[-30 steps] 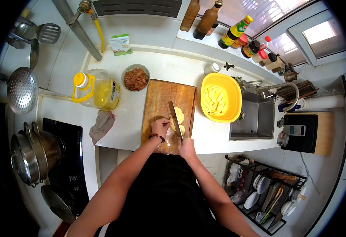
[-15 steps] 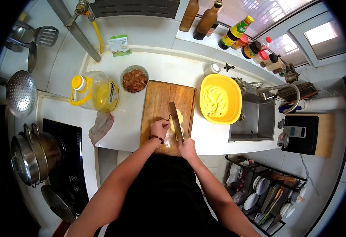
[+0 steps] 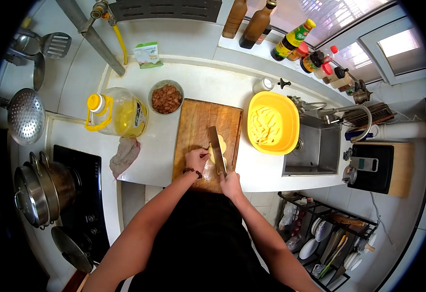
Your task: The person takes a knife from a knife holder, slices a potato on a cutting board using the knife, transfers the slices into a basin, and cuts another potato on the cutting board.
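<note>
On the wooden cutting board (image 3: 198,119) lie pale yellow slices (image 3: 222,145), partly covered by the blade of a knife (image 3: 216,143). My right hand (image 3: 230,184) is closed round the knife's handle at the board's lower right. Just left of the blade, my left hand (image 3: 197,158) has its fingers bent together at the edge of the slices; what lies between the fingertips is too small to make out. A bead bracelet is on my left wrist. To the right, a yellow basin (image 3: 294,131) holds several pale yellow strips (image 3: 265,125).
A bowl of brown meat pieces (image 3: 167,99) and an oil jug (image 3: 120,114) stand left of the board, near a grey cloth (image 3: 125,156). The sink (image 3: 320,141) is right of the basin. Pots (image 3: 33,194) stand on the stove at left.
Compared with one second ago, the slices show less beyond the knife blade. Both hands stay almost in the same place, and the view has shifted slightly.
</note>
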### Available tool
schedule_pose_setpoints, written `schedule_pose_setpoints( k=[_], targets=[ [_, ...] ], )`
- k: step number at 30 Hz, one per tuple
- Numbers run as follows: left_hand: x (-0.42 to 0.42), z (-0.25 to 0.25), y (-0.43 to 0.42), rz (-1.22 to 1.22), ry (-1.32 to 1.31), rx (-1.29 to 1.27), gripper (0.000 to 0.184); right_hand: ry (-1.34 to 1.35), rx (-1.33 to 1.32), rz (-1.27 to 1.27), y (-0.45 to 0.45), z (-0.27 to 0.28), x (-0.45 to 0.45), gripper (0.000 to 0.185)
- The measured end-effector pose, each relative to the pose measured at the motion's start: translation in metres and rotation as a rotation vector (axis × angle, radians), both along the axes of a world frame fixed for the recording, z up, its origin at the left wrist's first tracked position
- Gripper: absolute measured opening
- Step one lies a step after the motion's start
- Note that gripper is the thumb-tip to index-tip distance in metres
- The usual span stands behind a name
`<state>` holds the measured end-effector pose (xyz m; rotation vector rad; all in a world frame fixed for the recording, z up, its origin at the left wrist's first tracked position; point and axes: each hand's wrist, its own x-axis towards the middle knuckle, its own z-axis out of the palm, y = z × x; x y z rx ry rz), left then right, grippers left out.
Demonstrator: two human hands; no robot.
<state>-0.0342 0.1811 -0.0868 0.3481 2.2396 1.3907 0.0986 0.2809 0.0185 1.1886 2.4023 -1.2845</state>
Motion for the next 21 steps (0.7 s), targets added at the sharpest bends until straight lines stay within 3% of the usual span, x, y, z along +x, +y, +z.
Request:
schedule_pose_setpoints(
  k=[2, 21],
  targets=[
    [0.002, -0.001, -0.003, 0.009, 0.005, 0.001, 0.018, 0.12, 0.063, 0.011, -0.002, -0.013, 0.004, 0.031],
    [0.006, -0.007, -0.013, 0.058, -0.092, 0.041, 0.017, 0.113, 0.075, 0.098, -0.008, -0.047, -0.001, 0.02]
  ],
)
